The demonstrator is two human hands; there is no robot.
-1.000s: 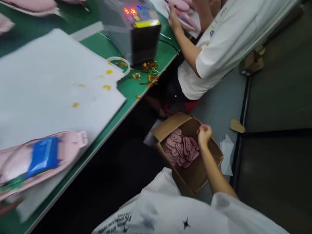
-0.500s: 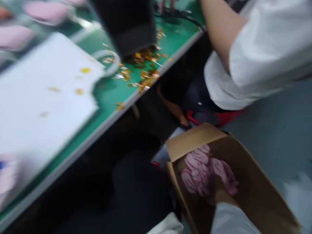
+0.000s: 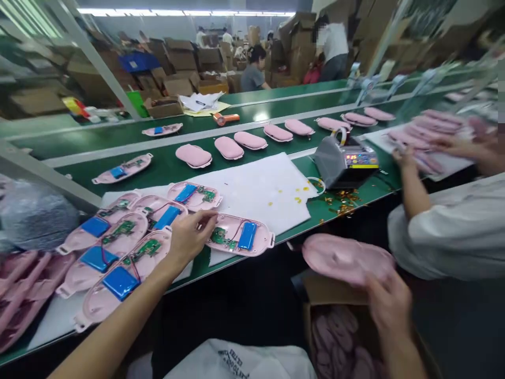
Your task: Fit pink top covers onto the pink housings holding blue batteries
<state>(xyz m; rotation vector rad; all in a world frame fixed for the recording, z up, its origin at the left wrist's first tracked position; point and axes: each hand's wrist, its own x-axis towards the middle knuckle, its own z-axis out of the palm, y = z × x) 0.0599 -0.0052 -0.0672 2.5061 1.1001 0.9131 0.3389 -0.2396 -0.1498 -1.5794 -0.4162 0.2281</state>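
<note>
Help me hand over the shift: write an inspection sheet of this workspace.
Surface: green table, white sheet on it.
Job's things: open shell with a blue block and green board at the near edge; pink cover off the table, cardboard box below.
Clutter: gold scraps beside the grey machine.
Grip: left hand at the open shell's end, contact unclear; right hand holds the pink cover.
Cables: thin wires inside the open shell.
Surroundings: co-worker's sleeve at right; cartons piled beyond.

At four o'clock the right hand (image 3: 390, 300) grips a pink cover (image 3: 341, 257) above a carton (image 3: 333, 295). At eight, the left hand (image 3: 193, 231) is at one end of an open pink housing (image 3: 262, 240) on the table (image 3: 161, 171); a gray machine (image 3: 335, 166) stands toward three.
</note>
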